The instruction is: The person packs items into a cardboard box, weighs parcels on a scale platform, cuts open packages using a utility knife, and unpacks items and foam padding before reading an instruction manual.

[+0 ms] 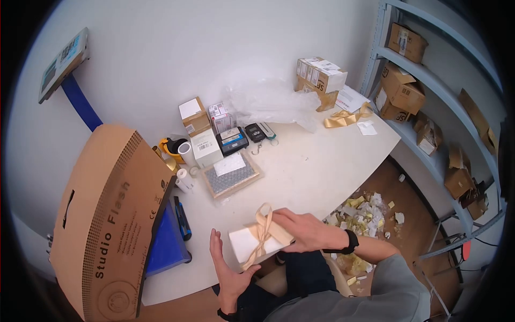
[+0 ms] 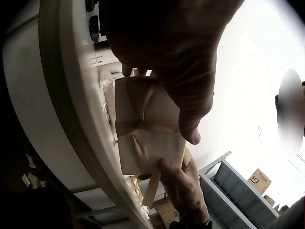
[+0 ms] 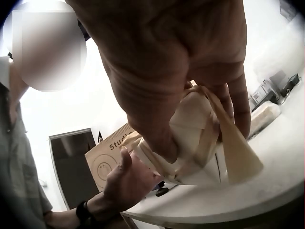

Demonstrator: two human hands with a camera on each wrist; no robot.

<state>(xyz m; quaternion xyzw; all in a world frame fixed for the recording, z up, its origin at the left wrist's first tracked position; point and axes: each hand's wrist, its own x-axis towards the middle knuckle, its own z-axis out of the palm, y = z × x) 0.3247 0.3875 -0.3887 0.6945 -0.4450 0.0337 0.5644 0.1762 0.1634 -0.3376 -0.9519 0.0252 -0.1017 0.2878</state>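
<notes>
A white box [image 1: 241,247] tied with a gold ribbon [image 1: 261,236] is held over the table's front edge, near the person's lap. Bow loops stand up from its top, and a wide ribbon tail [image 3: 240,160] hangs down in the right wrist view. My right hand [image 1: 310,234] grips the box's right end, thumb on one side and fingers on the other. At the opposite end is my left hand [image 1: 229,283], its fingers straight and its thumb along the lower edge. Ribbon bands cross on the box face [image 2: 164,150] in the left wrist view.
A large "Studio Flash" carton [image 1: 110,225] stands at the left. Beyond the hands lie a bubble-wrapped parcel [image 1: 230,181] and a utility knife [image 1: 182,219]. Small boxes [image 1: 206,147] and clear plastic wrap [image 1: 273,102] line the wall. Shelving [image 1: 429,75] and floor scraps [image 1: 365,214] are at right.
</notes>
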